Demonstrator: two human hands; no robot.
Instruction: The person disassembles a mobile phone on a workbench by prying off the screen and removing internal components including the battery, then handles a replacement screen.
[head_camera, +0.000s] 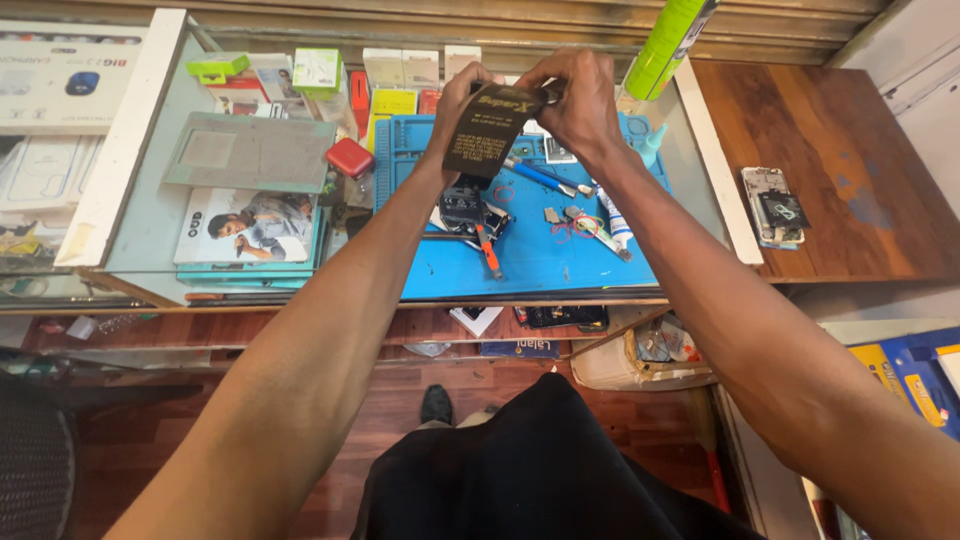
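Now both hands, left (462, 98) and right (578, 100), pinch a black pouch (493, 128) above the blue mat (540, 262); I judge tearing its top edge comes next, needing opposed pulls.

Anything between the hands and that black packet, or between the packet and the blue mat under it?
Nothing between hands and packet: the left hand and right hand both grip the black packet at its top edge. Directly below it, on the blue mat, sit a small black device and an orange-handled tool.
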